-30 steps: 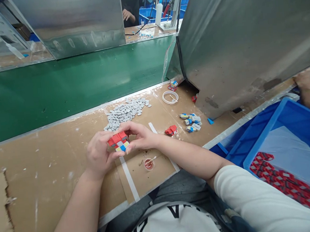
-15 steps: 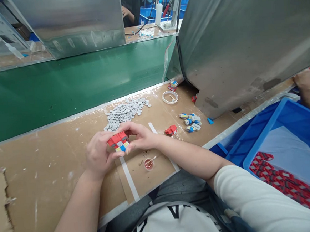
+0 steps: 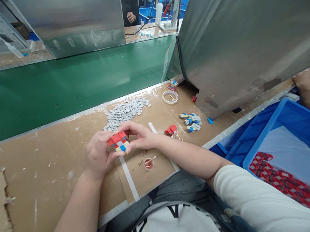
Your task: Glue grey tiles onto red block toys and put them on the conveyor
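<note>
Between both hands I hold a small red toy part (image 3: 118,140) with grey, white, yellow and blue patches, above the bench. My left hand (image 3: 99,152) is closed on its left side, thumb below. My right hand (image 3: 138,135) grips its right side with the fingertips. Just behind the hands lies a heap of small grey flat pieces (image 3: 126,111). Nearer me, a little clear cup (image 3: 148,163) of reddish liquid has a cotton swab resting in it. Right of my hands sits another red part (image 3: 170,130), beside several white, blue and yellow pieces (image 3: 191,122).
A blue bin (image 3: 253,140) with rows of red parts stands at my right. A tape roll (image 3: 170,97) lies near the metal panel (image 3: 235,49). Torn cardboard (image 3: 0,210) is at left. Co-workers' hands show at right (image 3: 305,81) and behind the green divider (image 3: 82,84).
My hands and the red toy part stay practically still. Across the divider, a co-worker's hand has shifted slightly right and down.
</note>
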A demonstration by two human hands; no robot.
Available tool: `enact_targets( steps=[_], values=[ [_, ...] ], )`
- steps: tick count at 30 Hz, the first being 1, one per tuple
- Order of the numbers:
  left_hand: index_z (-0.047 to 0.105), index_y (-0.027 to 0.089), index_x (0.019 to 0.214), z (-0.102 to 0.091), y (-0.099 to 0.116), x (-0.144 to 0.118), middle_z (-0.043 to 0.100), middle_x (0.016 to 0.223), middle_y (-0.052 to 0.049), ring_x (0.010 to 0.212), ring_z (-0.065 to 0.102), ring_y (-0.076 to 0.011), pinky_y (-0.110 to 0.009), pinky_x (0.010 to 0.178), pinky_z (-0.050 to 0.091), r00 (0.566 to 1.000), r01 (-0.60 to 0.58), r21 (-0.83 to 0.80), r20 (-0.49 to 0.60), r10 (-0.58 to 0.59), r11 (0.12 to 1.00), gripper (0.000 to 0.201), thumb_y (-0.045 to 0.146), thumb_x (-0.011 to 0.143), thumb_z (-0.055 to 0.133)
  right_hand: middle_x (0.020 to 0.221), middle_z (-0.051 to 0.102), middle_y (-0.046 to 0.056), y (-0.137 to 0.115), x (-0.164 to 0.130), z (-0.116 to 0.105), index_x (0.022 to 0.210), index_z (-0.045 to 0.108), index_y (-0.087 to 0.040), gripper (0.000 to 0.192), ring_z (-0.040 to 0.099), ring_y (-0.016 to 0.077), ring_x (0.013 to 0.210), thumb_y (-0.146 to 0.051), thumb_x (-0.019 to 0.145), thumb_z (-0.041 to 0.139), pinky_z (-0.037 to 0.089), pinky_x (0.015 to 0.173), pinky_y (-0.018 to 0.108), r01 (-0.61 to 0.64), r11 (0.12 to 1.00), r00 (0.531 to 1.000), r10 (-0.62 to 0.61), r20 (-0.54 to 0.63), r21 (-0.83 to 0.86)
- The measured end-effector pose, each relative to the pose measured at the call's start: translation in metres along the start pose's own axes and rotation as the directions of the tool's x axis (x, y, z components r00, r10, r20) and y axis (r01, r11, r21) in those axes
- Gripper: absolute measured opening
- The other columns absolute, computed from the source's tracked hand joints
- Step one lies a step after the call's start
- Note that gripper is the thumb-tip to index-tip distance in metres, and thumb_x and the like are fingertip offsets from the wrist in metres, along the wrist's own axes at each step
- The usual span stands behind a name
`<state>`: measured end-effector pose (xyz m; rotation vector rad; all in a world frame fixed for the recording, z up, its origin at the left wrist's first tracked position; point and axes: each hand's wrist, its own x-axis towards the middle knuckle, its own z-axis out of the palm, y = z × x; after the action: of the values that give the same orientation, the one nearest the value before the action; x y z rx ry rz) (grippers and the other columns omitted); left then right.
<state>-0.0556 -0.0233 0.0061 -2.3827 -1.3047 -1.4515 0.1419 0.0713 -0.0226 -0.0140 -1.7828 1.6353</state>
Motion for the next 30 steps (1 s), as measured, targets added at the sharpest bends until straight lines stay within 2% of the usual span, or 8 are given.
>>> enact_targets(
  steps=[16,22,30],
  values=[
    [0.066,0.028,0.131,0.0009,-0.0009,-0.0012,0.079,0.105,-0.012,0.091,0.076,-0.0295,-0.045,0.076,0.062,1.000,-0.008,0.002,-0.011,0.008,1.000,0.051,0.070,0.102,0.062,0.122,0.067,0.006,-0.0008,0.0001,0.0000,0.132,0.062,-0.021,0.066,0.065,0.0157,0.104,-0.050,0.082,0.094,0.057,0.090,0.031,-0.039,0.999,0.999,0.039,0.001,-0.022],
    [0.067,0.028,0.130,0.0013,-0.0011,-0.0019,0.079,0.104,-0.011,0.089,0.076,-0.0294,-0.045,0.076,0.062,1.000,0.007,-0.017,-0.012,-0.007,1.000,0.052,0.071,0.101,0.063,0.122,0.068,0.006,-0.0009,-0.0003,0.0002,0.131,0.063,-0.021,0.068,0.065,0.0164,0.104,-0.052,0.080,0.096,0.057,0.091,0.032,-0.094,0.995,0.995,0.094,-0.012,-0.027],
    [0.068,0.028,0.127,0.0016,-0.0018,-0.0036,0.079,0.103,-0.011,0.089,0.076,-0.0290,-0.044,0.075,0.062,1.000,0.022,-0.014,-0.010,-0.022,1.000,0.050,0.071,0.102,0.062,0.120,0.068,0.006,-0.0007,0.0007,0.0007,0.131,0.062,-0.021,0.067,0.066,0.0159,0.103,-0.053,0.081,0.095,0.057,0.088,0.030,-0.044,0.999,0.999,0.044,0.002,0.000]
  ],
)
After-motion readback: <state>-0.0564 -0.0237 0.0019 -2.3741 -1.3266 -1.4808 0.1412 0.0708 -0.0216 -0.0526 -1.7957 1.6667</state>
